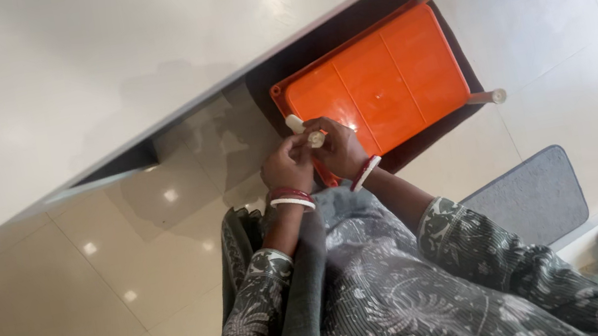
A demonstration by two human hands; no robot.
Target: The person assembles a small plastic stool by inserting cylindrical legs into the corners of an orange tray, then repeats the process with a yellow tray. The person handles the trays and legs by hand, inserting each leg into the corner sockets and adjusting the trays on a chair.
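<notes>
Both hands meet above the near corner of the orange stool (382, 81): the left hand (286, 166) and right hand (340, 149) each pinch a small white cylindrical piece (307, 132), apparently mid-assembly, with 2 stool legs (483, 97) visible beyond.

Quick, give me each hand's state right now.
Left hand: closed on the small white piece.
Right hand: closed on the same small white piece.
</notes>
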